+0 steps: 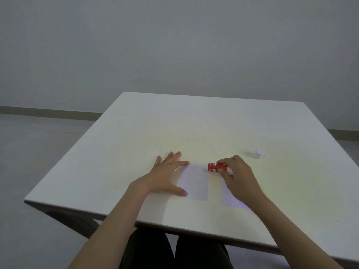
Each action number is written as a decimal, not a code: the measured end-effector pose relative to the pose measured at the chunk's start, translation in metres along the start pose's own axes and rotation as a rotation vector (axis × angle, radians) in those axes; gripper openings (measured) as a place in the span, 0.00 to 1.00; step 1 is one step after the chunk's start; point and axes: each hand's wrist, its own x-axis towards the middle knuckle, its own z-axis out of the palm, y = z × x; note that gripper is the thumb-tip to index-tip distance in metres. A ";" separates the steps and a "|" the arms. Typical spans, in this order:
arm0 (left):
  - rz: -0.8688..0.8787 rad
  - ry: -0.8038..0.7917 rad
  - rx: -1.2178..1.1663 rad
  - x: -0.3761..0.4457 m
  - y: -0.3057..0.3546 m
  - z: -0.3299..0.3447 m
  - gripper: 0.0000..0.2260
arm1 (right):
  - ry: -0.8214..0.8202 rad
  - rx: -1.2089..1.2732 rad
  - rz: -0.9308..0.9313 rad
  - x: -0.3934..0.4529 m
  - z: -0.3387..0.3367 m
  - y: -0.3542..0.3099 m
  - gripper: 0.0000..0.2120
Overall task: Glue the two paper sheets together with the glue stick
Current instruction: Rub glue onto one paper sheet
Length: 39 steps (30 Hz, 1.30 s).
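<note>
Two small white paper sheets lie side by side near the front of the white table (136, 136). The left sheet (195, 183) is in plain view. My left hand (168, 175) lies flat with fingers spread, its thumb and forefinger touching that sheet's left edge. The right sheet (231, 200) is mostly hidden under my right hand (240, 177). That hand grips a red glue stick (216, 167), which lies nearly level and points left at the left sheet's top right corner. The stick's white cap (259, 153) stands on the table to the right.
The table's front edge runs just above my dark-clad legs (171, 253). A grey floor and a plain grey wall surround the table.
</note>
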 end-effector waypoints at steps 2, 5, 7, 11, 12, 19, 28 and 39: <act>-0.005 0.003 -0.006 0.000 0.000 0.000 0.45 | -0.020 0.033 -0.048 -0.010 0.003 -0.004 0.09; -0.012 0.002 -0.009 0.000 0.002 0.000 0.45 | -0.104 0.065 -0.074 -0.020 0.009 -0.005 0.09; -0.013 0.003 -0.023 -0.002 0.003 -0.001 0.45 | -0.072 0.050 -0.031 -0.018 0.007 -0.001 0.09; -0.004 0.032 -0.089 -0.006 0.006 -0.003 0.42 | -0.004 0.009 0.082 -0.008 -0.001 0.007 0.10; -0.001 0.048 -0.114 -0.008 0.007 -0.003 0.40 | -0.009 0.008 0.095 -0.007 -0.002 0.009 0.10; -0.009 0.093 -0.217 -0.013 0.013 -0.004 0.32 | 0.012 0.161 0.154 -0.004 -0.007 0.014 0.09; 0.002 0.269 -0.480 -0.021 0.036 -0.013 0.20 | -0.171 1.402 0.661 -0.015 -0.017 0.000 0.11; -0.136 0.630 -0.924 -0.012 0.096 -0.024 0.09 | -0.144 1.115 0.323 -0.012 0.014 -0.043 0.11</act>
